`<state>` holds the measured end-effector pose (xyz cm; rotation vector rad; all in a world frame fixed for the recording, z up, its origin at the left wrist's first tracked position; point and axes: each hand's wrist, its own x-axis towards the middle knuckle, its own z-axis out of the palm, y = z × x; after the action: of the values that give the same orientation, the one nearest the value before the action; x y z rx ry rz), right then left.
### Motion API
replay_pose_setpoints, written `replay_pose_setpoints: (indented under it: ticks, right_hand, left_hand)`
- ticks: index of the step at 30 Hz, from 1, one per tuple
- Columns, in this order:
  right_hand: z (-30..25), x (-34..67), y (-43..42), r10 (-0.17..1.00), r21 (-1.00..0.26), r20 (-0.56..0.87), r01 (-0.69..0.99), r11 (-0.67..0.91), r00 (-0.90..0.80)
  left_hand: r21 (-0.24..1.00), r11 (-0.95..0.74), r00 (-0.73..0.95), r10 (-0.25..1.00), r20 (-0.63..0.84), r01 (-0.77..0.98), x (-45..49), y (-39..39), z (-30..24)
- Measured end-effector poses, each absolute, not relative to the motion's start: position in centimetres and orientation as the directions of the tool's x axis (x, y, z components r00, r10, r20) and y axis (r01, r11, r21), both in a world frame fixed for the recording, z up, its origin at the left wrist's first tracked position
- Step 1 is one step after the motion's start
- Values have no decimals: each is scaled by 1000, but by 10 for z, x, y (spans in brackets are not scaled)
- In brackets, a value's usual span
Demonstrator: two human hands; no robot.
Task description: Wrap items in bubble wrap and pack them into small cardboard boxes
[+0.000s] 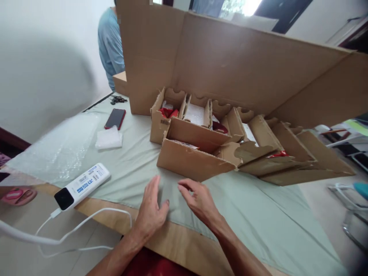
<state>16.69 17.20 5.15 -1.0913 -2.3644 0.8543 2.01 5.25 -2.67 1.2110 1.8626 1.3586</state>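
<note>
My left hand (151,211) is held above the front of the green cloth (230,207), fingers stretched and thumb apart, with nothing in it. Facing it, my right hand (198,199) has loosely bent fingers, a gap between thumb and forefinger, and no object in its grasp. Just beyond both hands stands a narrow open cardboard box (191,159), nearest to my right hand. Behind it is a row of cardboard compartments holding a red packet (169,112), a bubble-wrapped item (194,114) and a dark red item (220,127). What lies deep inside them is hidden.
A tall cardboard panel (224,65) rises behind the compartments. At left lie a phone (115,118), a folded white packet (109,138), bubble wrap (60,145), keys (117,100) and a white power bank (83,186) with a cable (94,214). Another person (110,42) stands behind.
</note>
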Motion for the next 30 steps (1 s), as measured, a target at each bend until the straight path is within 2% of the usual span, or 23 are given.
replay_pose_setpoints:
  ticks: [4,6,7,10,12,15,17,20,22,23,26,30]
  right_hand:
    - [63,70,181,578,-696,113,351,627,-808]
    - [63,9,193,514,-692,90,318,648,-853]
    - [61,-23,200,508,-681,62,335,651,-859]
    - [54,-109,218,604,-615,-67,510,602,-794]
    - [48,-148,224,641,-602,-122,570,559,-758]
    - [43,-166,219,625,-634,-144,556,537,-767]
    - [44,-147,209,593,-690,-106,488,535,-798]
    - [52,-78,193,539,-843,88,225,488,-838]
    - [60,-15,184,550,-906,211,49,420,-808]
    - [63,19,180,580,-929,220,14,371,-784]
    - [64,114,170,704,-973,167,-3,229,-690]
    - [44,204,153,833,-996,63,12,83,-550]
  left_hand:
    - [899,-12,-346,921,181,437,25,43,-46]
    - [867,-51,-301,926,226,496,28,39,-57]
    - [846,-63,-288,925,249,529,29,37,-62]
    - [804,-79,-282,912,297,590,33,36,-72]
    - [801,-94,-277,909,311,591,33,36,-71]
    - [818,-120,-283,902,327,563,31,37,-65]
    - [846,-116,-314,895,316,521,29,36,-59]
    - [936,-53,-408,890,202,348,23,34,-49]
    - [995,6,-488,872,45,104,17,33,-41]
    - [998,28,-509,859,-53,-57,14,33,-35]
    - [888,63,-432,857,-282,-456,4,31,-15]
    - [632,188,-63,933,-353,-752,7,30,8]
